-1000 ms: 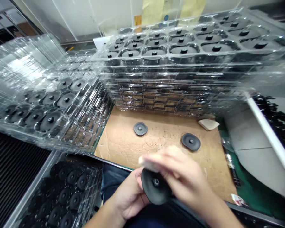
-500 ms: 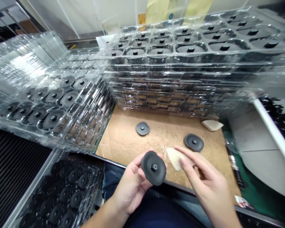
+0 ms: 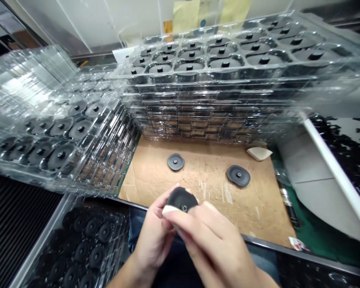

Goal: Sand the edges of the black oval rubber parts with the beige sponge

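Note:
A dark grey disc with a short central stem [image 3: 180,197] is gripped at its edge by my left hand [image 3: 153,230]. My right hand [image 3: 213,236] is closed on a cream-coloured wedge-shaped pad [image 3: 169,209] and presses it to the near side of the disc, covering much of that side. Two similar parts lie on the cardboard [image 3: 156,184]: a round disc [image 3: 176,162] beyond my hands and a more oval disc [image 3: 239,175] to the right. A second cream pad [image 3: 259,153] rests at the cardboard's far right.
Stacked clear plastic trays [image 3: 195,86] filled with dark discs rise behind the cardboard. Another tray stack [image 3: 87,160] stands at left, and a lower tray of discs [image 3: 84,250] sits at bottom left. To the right is a white-edged bin [image 3: 327,148] with small black pieces.
My right hand has moved left with the cream pad, bringing it from beside the disc onto it. The disc in my left hand has shifted slightly left and tilted. The camera view has shifted a little.

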`<move>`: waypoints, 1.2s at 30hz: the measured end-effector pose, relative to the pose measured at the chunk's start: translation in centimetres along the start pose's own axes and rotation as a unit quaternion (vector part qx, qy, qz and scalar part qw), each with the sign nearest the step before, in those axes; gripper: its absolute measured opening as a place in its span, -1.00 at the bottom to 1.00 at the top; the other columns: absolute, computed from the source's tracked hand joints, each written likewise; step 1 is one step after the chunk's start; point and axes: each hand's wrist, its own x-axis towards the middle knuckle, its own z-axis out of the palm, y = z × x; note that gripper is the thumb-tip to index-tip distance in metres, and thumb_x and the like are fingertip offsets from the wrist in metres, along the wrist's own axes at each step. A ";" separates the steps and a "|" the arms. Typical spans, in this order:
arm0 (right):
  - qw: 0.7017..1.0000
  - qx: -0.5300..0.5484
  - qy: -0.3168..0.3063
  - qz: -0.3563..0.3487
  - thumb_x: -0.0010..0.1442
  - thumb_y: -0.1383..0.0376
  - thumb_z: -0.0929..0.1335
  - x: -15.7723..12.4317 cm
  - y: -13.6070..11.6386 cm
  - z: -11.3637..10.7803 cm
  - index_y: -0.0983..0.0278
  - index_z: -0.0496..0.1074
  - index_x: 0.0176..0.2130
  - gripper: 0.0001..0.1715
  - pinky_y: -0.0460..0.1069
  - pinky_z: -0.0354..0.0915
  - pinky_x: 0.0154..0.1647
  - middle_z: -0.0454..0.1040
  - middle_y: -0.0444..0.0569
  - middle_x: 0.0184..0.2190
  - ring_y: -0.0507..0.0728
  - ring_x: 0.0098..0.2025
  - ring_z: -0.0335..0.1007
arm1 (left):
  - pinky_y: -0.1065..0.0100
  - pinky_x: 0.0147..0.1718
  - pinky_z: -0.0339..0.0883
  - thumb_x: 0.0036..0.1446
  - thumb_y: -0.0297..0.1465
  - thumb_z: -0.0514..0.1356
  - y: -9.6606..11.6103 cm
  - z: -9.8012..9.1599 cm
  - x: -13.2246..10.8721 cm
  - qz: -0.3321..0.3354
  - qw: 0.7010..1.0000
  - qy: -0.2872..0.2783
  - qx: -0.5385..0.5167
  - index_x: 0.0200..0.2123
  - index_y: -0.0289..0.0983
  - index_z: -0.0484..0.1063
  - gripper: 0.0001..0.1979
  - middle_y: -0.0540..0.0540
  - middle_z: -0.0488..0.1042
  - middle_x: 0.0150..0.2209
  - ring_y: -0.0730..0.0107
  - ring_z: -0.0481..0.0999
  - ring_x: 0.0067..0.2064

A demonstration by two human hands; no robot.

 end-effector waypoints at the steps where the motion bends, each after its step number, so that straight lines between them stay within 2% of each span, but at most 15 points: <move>1: 1.000 0.012 -0.024 0.016 0.16 0.51 0.20 -0.2 0.0 0.0 0.32 0.34 -0.09 -0.67 -0.03 0.30 -0.33 0.46 -0.01 -0.36 0.07 -0.36 0.33 | 0.36 -0.13 0.34 -0.29 -0.30 0.38 0.0 -0.1 0.0 -0.005 1.000 -0.006 -0.005 -0.14 -0.21 0.46 -0.48 -0.13 0.53 -0.15 0.23 0.48 -0.12; 3: 0.999 0.004 -0.018 0.040 0.15 0.50 0.20 -0.4 -0.1 0.0 0.32 0.36 -0.13 -0.69 -0.04 0.31 -0.36 0.46 -0.02 -0.37 0.07 -0.38 0.34 | 0.35 -0.11 0.32 -0.34 -0.23 0.38 -0.1 -0.2 0.0 -0.011 1.000 -0.023 -0.013 -0.11 -0.19 0.44 -0.40 -0.13 0.53 -0.14 0.19 0.47 -0.09; 6: 0.996 -0.056 0.061 0.022 0.16 0.50 0.19 -0.3 -0.4 0.0 0.40 0.32 -0.06 -0.65 0.03 0.31 -0.36 0.45 0.06 -0.38 0.11 -0.39 0.33 | 0.36 -0.05 0.27 -0.25 -0.27 0.36 -0.2 0.3 0.0 -0.012 0.999 -0.047 0.006 -0.17 -0.20 0.48 -0.54 -0.07 0.56 -0.29 0.29 0.49 -0.17; 7: 0.996 -0.066 0.068 0.009 0.16 0.49 0.19 -0.4 -0.5 -0.1 0.41 0.30 -0.02 -0.63 0.04 0.31 -0.34 0.45 0.07 -0.37 0.12 -0.37 0.34 | 0.37 -0.05 0.26 -0.21 -0.31 0.35 -0.2 0.4 -0.1 -0.010 0.998 -0.053 0.012 -0.19 -0.21 0.49 -0.59 -0.06 0.57 -0.31 0.32 0.50 -0.19; 9: 0.999 -0.048 0.024 0.009 0.18 0.49 0.19 -0.8 -0.6 -0.7 0.35 0.31 -0.02 -0.64 0.02 0.33 -0.30 0.47 0.03 -0.37 0.11 -0.35 0.36 | 0.38 -0.08 0.28 -0.23 -0.32 0.36 0.1 0.6 -0.1 -0.014 0.998 -0.058 0.010 -0.20 -0.22 0.50 -0.58 -0.08 0.57 -0.28 0.33 0.50 -0.19; 11: 0.997 -0.005 -0.043 0.059 0.19 0.46 0.20 -1.8 -0.2 -1.6 0.24 0.35 -0.09 -0.68 -0.07 0.35 -0.32 0.47 -0.07 -0.38 0.06 -0.35 0.40 | 0.39 -0.13 0.33 -0.36 -0.28 0.40 0.3 0.5 -0.1 -0.023 0.999 -0.046 -0.013 -0.19 -0.21 0.49 -0.47 -0.11 0.56 -0.21 0.29 0.51 -0.19; 13: 0.989 0.010 -0.053 0.135 0.20 0.42 0.21 -3.2 0.6 -2.6 0.15 0.36 -0.12 -0.71 -0.14 0.36 -0.37 0.47 -0.13 -0.37 0.03 -0.34 0.43 | 0.40 -0.19 0.36 -0.48 -0.27 0.43 0.5 0.3 -0.1 -0.038 0.998 -0.021 -0.041 -0.21 -0.21 0.50 -0.40 -0.12 0.56 -0.20 0.29 0.52 -0.21; 15: 0.980 0.003 -0.009 0.200 0.21 0.36 0.23 -4.5 1.5 -3.0 0.10 0.36 -0.12 -0.74 -0.17 0.38 -0.33 0.49 -0.15 -0.29 0.03 -0.26 0.45 | 0.41 -0.21 0.37 -0.50 -0.28 0.43 0.5 0.3 -0.1 -0.049 0.997 -0.006 -0.060 -0.23 -0.22 0.51 -0.41 -0.12 0.57 -0.24 0.29 0.53 -0.23; 18: 0.961 0.002 0.065 0.270 0.21 0.28 0.24 -6.0 2.4 -2.6 0.08 0.37 -0.12 -0.78 -0.19 0.38 -0.26 0.50 -0.17 -0.21 0.04 -0.22 0.47 | 0.39 -0.21 0.37 -0.47 -0.27 0.43 0.6 0.7 -0.2 -0.056 0.996 -0.023 -0.066 -0.25 -0.23 0.51 -0.44 -0.10 0.56 -0.26 0.28 0.54 -0.23; 21: 0.945 0.025 0.102 0.311 0.21 0.23 0.24 -6.5 2.6 -1.7 0.12 0.37 -0.12 -0.77 -0.22 0.40 -0.37 0.51 -0.14 -0.22 0.04 -0.29 0.50 | 0.39 -0.22 0.38 -0.42 -0.30 0.42 0.7 0.9 -0.3 -0.061 0.995 -0.041 -0.067 -0.24 -0.22 0.50 -0.48 -0.09 0.55 -0.25 0.27 0.54 -0.23; 25: 0.939 0.047 0.111 0.322 0.20 0.20 0.25 -6.4 2.4 -1.3 0.17 0.38 -0.12 -0.75 -0.19 0.42 -0.42 0.51 -0.08 -0.22 0.09 -0.27 0.50 | 0.35 -0.20 0.38 -0.40 -0.29 0.41 0.6 0.6 -0.3 -0.054 0.995 -0.049 -0.075 -0.20 -0.21 0.48 -0.45 -0.11 0.54 -0.20 0.21 0.53 -0.19; 28: 0.936 0.049 0.117 0.328 0.19 0.19 0.26 -6.2 2.4 -1.2 0.19 0.39 -0.13 -0.75 -0.17 0.42 -0.45 0.52 -0.06 -0.26 0.08 -0.34 0.50 | 0.36 -0.19 0.37 -0.34 -0.27 0.39 0.4 0.3 -0.2 -0.053 0.994 -0.063 -0.078 -0.19 -0.21 0.47 -0.48 -0.10 0.53 -0.19 0.21 0.52 -0.17; 32: 0.926 0.027 0.135 0.351 0.20 0.16 0.25 -6.2 3.0 -1.2 0.20 0.39 -0.13 -0.72 -0.13 0.41 -0.37 0.51 -0.06 -0.24 0.08 -0.34 0.48 | 0.36 -0.19 0.36 -0.29 -0.26 0.36 0.3 0.0 -0.2 -0.058 0.990 -0.089 -0.093 -0.19 -0.23 0.47 -0.51 -0.11 0.52 -0.16 0.20 0.52 -0.16; 34: 0.934 -0.006 0.129 0.333 0.19 0.17 0.26 -5.9 3.1 -1.7 0.18 0.40 -0.14 -0.74 -0.10 0.40 -0.33 0.50 -0.08 -0.23 0.10 -0.30 0.46 | 0.35 -0.19 0.36 -0.28 -0.25 0.36 0.3 -0.1 -0.3 -0.057 0.989 -0.090 -0.102 -0.18 -0.22 0.47 -0.51 -0.12 0.52 -0.15 0.18 0.52 -0.16; 36: 0.951 -0.043 0.124 0.281 0.18 0.21 0.28 -5.3 2.8 -2.3 0.13 0.40 -0.14 -0.78 -0.10 0.37 -0.32 0.49 -0.11 -0.21 0.10 -0.26 0.44 | 0.34 -0.20 0.37 -0.31 -0.25 0.37 0.3 -0.1 -0.3 -0.067 0.989 -0.086 -0.101 -0.18 -0.20 0.47 -0.50 -0.12 0.53 -0.16 0.16 0.52 -0.16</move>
